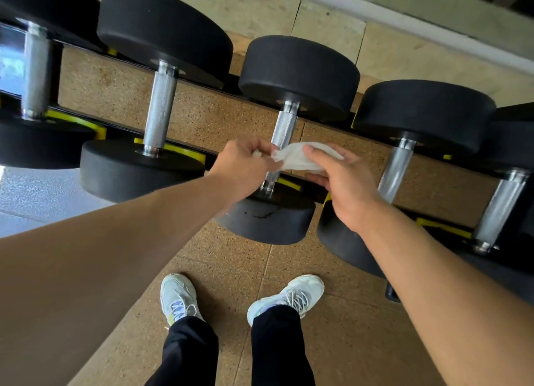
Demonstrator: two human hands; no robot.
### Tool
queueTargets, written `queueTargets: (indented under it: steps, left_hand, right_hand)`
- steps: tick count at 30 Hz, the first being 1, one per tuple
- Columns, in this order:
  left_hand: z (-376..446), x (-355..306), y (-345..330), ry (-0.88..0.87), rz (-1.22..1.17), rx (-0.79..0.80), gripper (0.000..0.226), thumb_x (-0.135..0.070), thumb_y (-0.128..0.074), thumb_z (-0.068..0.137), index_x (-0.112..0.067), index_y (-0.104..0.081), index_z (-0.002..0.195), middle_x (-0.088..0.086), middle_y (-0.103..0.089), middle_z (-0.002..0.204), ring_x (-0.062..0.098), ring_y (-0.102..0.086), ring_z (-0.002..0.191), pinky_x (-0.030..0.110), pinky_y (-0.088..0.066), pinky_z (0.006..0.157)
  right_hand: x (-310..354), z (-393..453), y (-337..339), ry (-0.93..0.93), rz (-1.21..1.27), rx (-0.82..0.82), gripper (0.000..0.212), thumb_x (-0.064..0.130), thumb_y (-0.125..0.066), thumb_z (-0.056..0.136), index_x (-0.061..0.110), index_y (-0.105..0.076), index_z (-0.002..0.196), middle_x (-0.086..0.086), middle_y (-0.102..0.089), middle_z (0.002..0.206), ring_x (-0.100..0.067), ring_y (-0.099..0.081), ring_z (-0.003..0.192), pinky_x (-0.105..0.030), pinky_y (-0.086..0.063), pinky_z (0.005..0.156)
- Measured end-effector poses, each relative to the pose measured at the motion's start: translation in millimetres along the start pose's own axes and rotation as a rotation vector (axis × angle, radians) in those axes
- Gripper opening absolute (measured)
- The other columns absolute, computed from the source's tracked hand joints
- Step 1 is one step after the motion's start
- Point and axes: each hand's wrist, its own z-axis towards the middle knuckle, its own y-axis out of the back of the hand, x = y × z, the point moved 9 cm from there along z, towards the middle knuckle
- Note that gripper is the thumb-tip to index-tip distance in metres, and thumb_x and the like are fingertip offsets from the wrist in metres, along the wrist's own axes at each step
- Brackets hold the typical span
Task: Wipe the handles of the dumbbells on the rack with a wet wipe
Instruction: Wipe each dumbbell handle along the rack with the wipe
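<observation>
Head view looks down on the wet wipe [300, 157], stretched between both hands just in front of the middle dumbbell's handle [284, 128] on the rack [190, 154]. Left hand [245, 168] pinches one crumpled end with curled fingers [264, 150]; right hand [344, 189] grips the other end, thumb below. Both forearms reach forward, wrists nearly level.

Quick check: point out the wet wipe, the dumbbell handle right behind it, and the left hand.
wet wipe [300, 157], head view, middle of the white sheet.
dumbbell handle [285, 127], head view, knurled steel above the wipe.
left hand [245, 166], head view, back of hand.
</observation>
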Motion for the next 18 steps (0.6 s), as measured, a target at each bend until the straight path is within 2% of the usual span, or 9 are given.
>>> queueTargets:
  steps: [2,5,7,9,11,13,15,18]
  left_hand:
    - [1.2,-1.7,5.3,-0.075,0.107,-0.126,0.01,-0.027,-0.071,0.091,-0.026,-0.065,0.099,-0.008,-0.066,0.088,0.002,-0.056,0.055,0.019,-0.043,0.044]
    - [0.1,5.0,22.4,-0.089,0.29,-0.346,0.009,-0.036,-0.064,0.094,-0.028,-0.062,0.099,-0.013,-0.063,0.082,0.005,-0.058,0.066,0.023,-0.042,0.05]
    - [-1.9,12.5,25.3,-0.074,0.35,-0.432,0.008,-0.035,-0.056,0.097,-0.029,-0.06,0.099,-0.014,-0.059,0.077,0.002,-0.052,0.065,0.024,-0.038,0.049]
    - [-4.9,15.0,26.5,-0.092,0.348,-0.505,0.01,-0.032,-0.05,0.098,-0.029,-0.059,0.099,-0.013,-0.056,0.072,0.001,-0.05,0.062,0.023,-0.037,0.049]
    - [-6.0,16.6,28.8,-0.083,0.299,-0.542,0.011,-0.03,-0.048,0.099,-0.029,-0.059,0.098,-0.013,-0.055,0.071,-0.001,-0.048,0.061,0.022,-0.034,0.048]
    - [-6.5,18.2,31.3,-0.083,0.277,-0.551,0.012,-0.029,-0.048,0.099,-0.028,-0.06,0.097,-0.013,-0.056,0.073,-0.001,-0.048,0.062,0.02,-0.032,0.048]
    - [-6.8,18.8,32.2,-0.095,0.269,-0.554,0.012,-0.029,-0.048,0.098,-0.028,-0.06,0.096,-0.013,-0.057,0.073,-0.001,-0.049,0.063,0.019,-0.032,0.049]
    - [-6.7,20.4,31.8,-0.094,0.257,-0.56,0.011,-0.03,-0.048,0.097,-0.028,-0.058,0.092,-0.012,-0.056,0.071,0.0,-0.049,0.063,0.019,-0.033,0.049]
  right_hand:
    - [-1.4,-1.9,5.9,0.035,0.066,-0.166,0.008,0.015,-0.074,0.089,0.013,-0.068,0.094,-0.008,-0.072,0.107,-0.021,-0.072,0.098,-0.034,-0.061,0.083]
    - [-2.7,-9.4,30.8,0.063,0.155,-0.556,0.012,0.021,-0.072,0.092,0.023,-0.06,0.092,0.0,-0.07,0.097,-0.015,-0.074,0.082,-0.027,-0.06,0.069]
    - [4.5,-9.7,29.5,0.08,0.065,-0.666,0.014,0.028,-0.072,0.092,0.028,-0.058,0.093,0.009,-0.066,0.09,-0.007,-0.069,0.075,-0.019,-0.056,0.062]
    - [14.1,-1.3,1.9,0.073,0.036,-0.574,0.013,0.032,-0.07,0.093,0.034,-0.058,0.088,0.013,-0.064,0.085,-0.002,-0.064,0.074,-0.016,-0.052,0.061]
    - [23.9,7.8,-32.2,0.078,0.038,-0.432,0.005,0.036,-0.067,0.095,0.032,-0.067,0.091,0.011,-0.07,0.092,-0.001,-0.065,0.084,-0.017,-0.051,0.068]
    - [29.5,12.7,-54.9,0.077,0.001,-0.324,0.021,0.039,-0.059,0.098,0.022,-0.071,0.101,0.008,-0.071,0.093,-0.006,-0.065,0.09,-0.02,-0.049,0.07]
    - [26.0,16.0,-61.9,0.082,-0.012,-0.275,0.023,0.037,-0.051,0.101,0.021,-0.066,0.104,0.009,-0.065,0.088,-0.008,-0.059,0.087,-0.023,-0.043,0.068]
    - [18.7,21.8,-59.6,0.134,-0.009,-0.307,0.028,0.027,-0.054,0.103,0.022,-0.065,0.128,0.008,-0.067,0.124,0.0,-0.054,0.102,-0.011,-0.042,0.078]
